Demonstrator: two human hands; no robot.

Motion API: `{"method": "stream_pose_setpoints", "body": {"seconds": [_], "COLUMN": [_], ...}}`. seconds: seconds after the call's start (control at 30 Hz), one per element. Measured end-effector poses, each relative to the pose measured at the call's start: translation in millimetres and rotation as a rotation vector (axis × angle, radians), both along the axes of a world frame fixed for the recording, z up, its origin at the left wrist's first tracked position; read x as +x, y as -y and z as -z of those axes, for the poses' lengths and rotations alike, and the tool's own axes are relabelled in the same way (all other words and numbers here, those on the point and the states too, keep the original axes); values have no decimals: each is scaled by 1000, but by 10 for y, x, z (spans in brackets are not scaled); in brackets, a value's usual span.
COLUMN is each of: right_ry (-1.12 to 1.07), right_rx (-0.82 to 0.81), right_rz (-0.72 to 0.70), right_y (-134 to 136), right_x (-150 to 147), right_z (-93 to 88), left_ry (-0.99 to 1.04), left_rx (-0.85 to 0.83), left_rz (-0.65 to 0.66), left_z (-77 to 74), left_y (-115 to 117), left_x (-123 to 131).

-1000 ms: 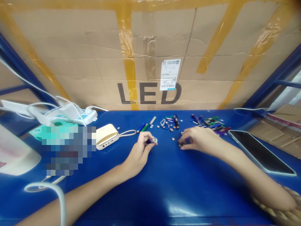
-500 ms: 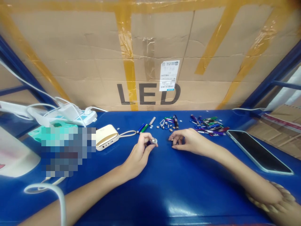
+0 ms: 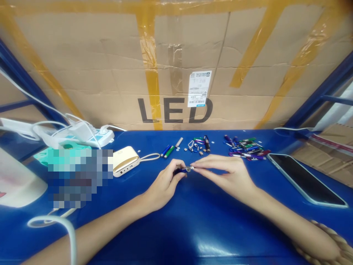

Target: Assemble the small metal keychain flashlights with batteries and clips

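My left hand grips a small dark blue metal flashlight between thumb and fingers, with its silver end pointing right. My right hand has come in from the other side, and its thumb and forefinger pinch a small round metal piece at that silver end. The fingertips of the two hands nearly meet there. Beyond them lie loose button cells and carabiner clips, plus a group of coloured mini flashlights.
The work surface is a glossy blue table. A gold power bank with a looped cord sits left, and a smartphone lies right. A white power strip with cables is far left, and a large taped cardboard box stands behind.
My right hand has moved left from the loose items to the flashlight's end, now pinching a small metal piece. My left hand still holds the flashlight, slightly further right.
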State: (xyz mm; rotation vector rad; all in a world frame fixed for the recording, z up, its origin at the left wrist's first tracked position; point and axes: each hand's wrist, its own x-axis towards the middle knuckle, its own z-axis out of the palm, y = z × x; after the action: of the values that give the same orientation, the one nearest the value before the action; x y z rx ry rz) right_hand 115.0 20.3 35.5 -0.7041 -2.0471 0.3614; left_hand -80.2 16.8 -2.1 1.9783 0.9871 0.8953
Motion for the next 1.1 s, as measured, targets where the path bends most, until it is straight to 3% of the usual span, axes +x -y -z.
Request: {"method": "stream_pose_setpoints", "body": {"seconds": [0.17, 0.37, 0.47, 0.57, 0.67, 0.8, 0.9, 1.0, 1.1], "right_ry": [-42, -30, -32, -36, -27, 151, 189, 223, 440], "right_rx": [-95, -387, -459, -432, -267, -91, -81, -130, -255], "right_rz": [15, 3, -8, 31, 46, -11, 23, 139, 145], "right_y": [9, -6, -19, -21, -7, 5, -39, -148, -274], "right_x": [-29, -31, -28, -31, -30, 4, 86, 241, 399], "right_z": [-7, -41, -26, 8, 44, 19, -84, -163, -97], "left_ry": [2, -30, -39, -35, -24, -29, -25, 11, 51], "left_rx": [-9, 32, 47, 7, -17, -30, -48, -61, -64], "left_rz": [8, 35, 55, 78, 72, 105, 102, 19, -42], "left_z": [8, 25, 35, 34, 28, 22, 14, 6, 6], "left_y": [0, -4, -8, -3, 4, -7, -18, -20, -14], "left_x": [-1, -9, -13, -12, -12, -15, -7, 9, 20]}}
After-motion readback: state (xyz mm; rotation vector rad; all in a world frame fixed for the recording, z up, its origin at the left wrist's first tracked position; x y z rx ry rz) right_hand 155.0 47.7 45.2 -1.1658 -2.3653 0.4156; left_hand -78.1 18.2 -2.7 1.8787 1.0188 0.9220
